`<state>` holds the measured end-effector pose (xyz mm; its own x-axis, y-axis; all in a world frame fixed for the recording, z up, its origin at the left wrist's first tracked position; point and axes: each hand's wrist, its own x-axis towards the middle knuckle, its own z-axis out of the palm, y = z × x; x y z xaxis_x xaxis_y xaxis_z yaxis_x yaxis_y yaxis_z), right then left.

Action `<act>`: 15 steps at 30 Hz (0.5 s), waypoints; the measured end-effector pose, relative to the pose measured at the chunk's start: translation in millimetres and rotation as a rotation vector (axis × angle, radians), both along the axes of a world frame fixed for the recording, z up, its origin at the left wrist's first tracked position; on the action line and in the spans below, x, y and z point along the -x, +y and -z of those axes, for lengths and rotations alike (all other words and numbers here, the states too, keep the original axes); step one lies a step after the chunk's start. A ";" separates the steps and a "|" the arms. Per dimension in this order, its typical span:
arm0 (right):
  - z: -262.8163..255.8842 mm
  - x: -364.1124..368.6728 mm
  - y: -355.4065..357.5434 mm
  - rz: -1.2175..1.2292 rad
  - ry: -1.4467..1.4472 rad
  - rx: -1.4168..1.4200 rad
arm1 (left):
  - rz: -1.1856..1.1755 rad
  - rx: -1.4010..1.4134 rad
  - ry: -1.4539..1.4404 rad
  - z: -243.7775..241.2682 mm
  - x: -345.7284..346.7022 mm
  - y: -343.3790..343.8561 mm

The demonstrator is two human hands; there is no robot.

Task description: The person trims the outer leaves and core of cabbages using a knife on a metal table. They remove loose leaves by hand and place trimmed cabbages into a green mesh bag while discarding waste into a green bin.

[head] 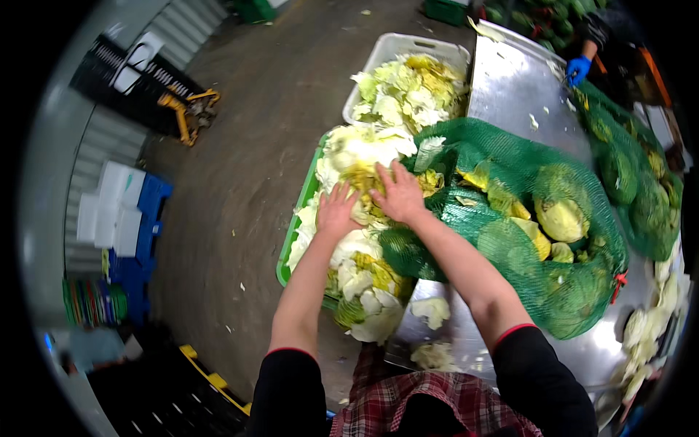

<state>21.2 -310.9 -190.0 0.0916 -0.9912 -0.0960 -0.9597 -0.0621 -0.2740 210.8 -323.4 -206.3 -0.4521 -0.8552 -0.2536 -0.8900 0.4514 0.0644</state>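
Observation:
Both my hands lie spread on a heap of loose cabbage leaves (377, 145) that fills a green plastic crate (309, 191). My left hand (337, 210) rests on pale leaves near the crate's middle. Just right of it, my right hand (400, 194) touches yellowed leaves, fingers apart. Neither hand grips anything. Under and beside my right forearm, a green mesh sack (502, 142) with cabbages in it lies on the metal table. A partly bare cabbage head (562, 218) shows at its right part. Loose leaves (431, 311) lie on the table near me.
A white plastic crate (377, 60) of leaves stands beyond the green one. Across the steel table (505, 82), a co-worker's blue-gloved hand (578, 71) touches another mesh sack (622, 169). Trimmed leaves line the right edge. A yellow-and-black pallet jack (188, 112) and white boxes (117, 210) stand left.

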 end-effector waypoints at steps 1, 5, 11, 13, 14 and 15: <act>-2.8 -21.6 -9.8 0.065 -0.179 -0.288 | -0.038 -0.056 0.064 6.0 -19.8 -4.0; 92.2 -82.1 -34.6 0.300 -0.284 -0.140 | -0.121 -0.072 0.366 91.3 -64.6 -22.0; 193.6 -127.0 -83.7 0.280 -0.178 0.000 | -0.380 -0.276 0.975 265.6 -98.9 -50.4; 209.3 -130.5 -91.7 0.284 -0.252 -0.157 | -0.271 -0.126 0.710 285.2 -100.1 -49.0; 208.7 -131.6 -95.3 0.289 -0.252 -0.150 | -0.407 -0.341 0.717 297.8 -107.8 -47.2; 200.7 -128.2 -105.4 0.298 -0.271 -0.170 | -0.350 -0.359 0.649 299.0 -109.0 -60.8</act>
